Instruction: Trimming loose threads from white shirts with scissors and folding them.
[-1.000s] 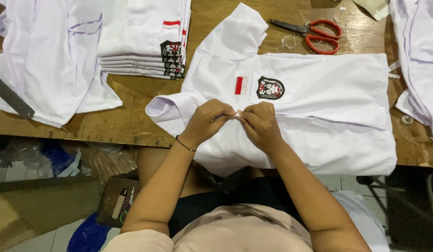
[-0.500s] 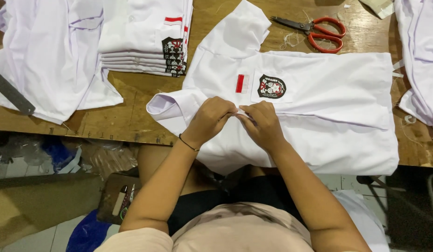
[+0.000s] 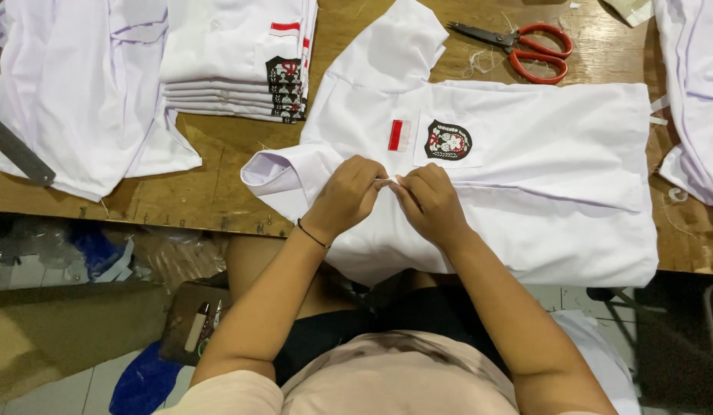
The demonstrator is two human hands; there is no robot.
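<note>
A white shirt (image 3: 541,177) lies flat on the wooden table (image 3: 218,169), with a small red-and-white patch (image 3: 399,134) and a dark emblem (image 3: 448,140) on its chest pocket. My left hand (image 3: 347,196) and my right hand (image 3: 431,201) meet over the shirt's front edge, just below the patch. Both pinch the white fabric between thumb and fingers, fingertips almost touching. A thin dark band circles my left wrist. What exactly sits between the fingertips is too small to tell.
A stack of folded white shirts (image 3: 237,65) stands at the back left, with more loose white garments (image 3: 72,92) beside it. Red-handled scissors (image 3: 525,48) lie at the back right. Another white garment (image 3: 694,100) hangs at the right edge. A dark metal ruler (image 3: 18,150) lies far left.
My hands stay pinched together at the same spot on the shirt front; only slight finger movement shows. The shirt has not shifted.
</note>
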